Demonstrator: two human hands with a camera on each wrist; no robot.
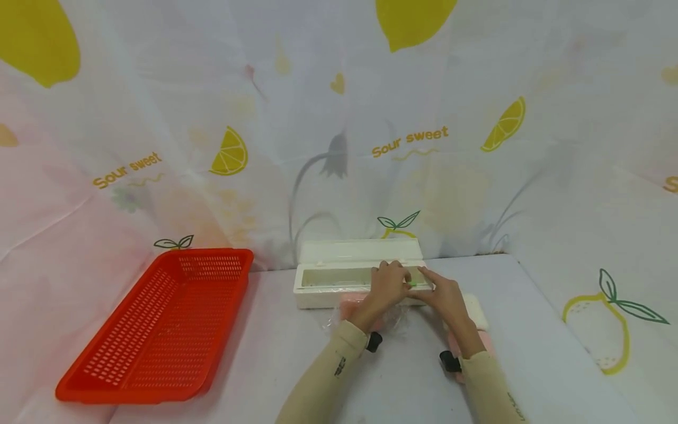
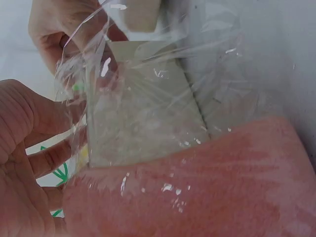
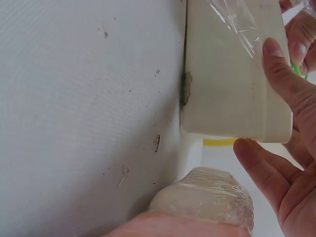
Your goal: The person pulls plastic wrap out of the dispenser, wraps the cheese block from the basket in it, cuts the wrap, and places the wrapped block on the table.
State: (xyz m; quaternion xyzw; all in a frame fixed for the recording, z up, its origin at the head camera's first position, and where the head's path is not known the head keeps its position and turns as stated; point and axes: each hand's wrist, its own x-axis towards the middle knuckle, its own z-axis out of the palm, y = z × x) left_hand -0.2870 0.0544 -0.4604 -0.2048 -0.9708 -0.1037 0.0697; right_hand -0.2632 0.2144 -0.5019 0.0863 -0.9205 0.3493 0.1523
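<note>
A long white box (image 1: 323,291) stands at the back of the table with its lid (image 1: 360,250) raised. My left hand (image 1: 389,285) reaches over its front edge, fingertips curled at a small green piece (image 3: 295,69) at the rim. My right hand (image 1: 442,294) grips the box's right end, thumb (image 3: 276,61) on the front face and fingers around the end. Clear plastic film (image 2: 148,94) drapes over the box front and down around a pink block (image 2: 197,187) under my left wrist. Part of that block is hidden by my arm.
A red slotted basket (image 1: 175,330) stands on the left of the table. Beside my right forearm lies a cream and pink block (image 1: 475,312), wrapped in film in the right wrist view. A lemon-print cloth (image 1: 339,147) hangs behind the box.
</note>
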